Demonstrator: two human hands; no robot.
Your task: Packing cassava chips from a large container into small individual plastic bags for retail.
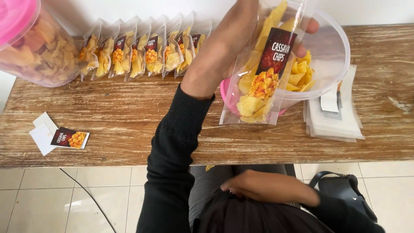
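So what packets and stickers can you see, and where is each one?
Clear plastic pouch of yellow chips: held by the left hand over the tub, dark red label.
Row of clear filled chip pouches: standing along the table's back edge.
Loose dark red rectangular labels: table front left, on white backing slips.
Stack of empty clear pouches: table right.

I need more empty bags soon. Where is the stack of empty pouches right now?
In the head view, the stack of empty pouches lies on the wooden table at the right, partly under the clear plastic tub of chips.
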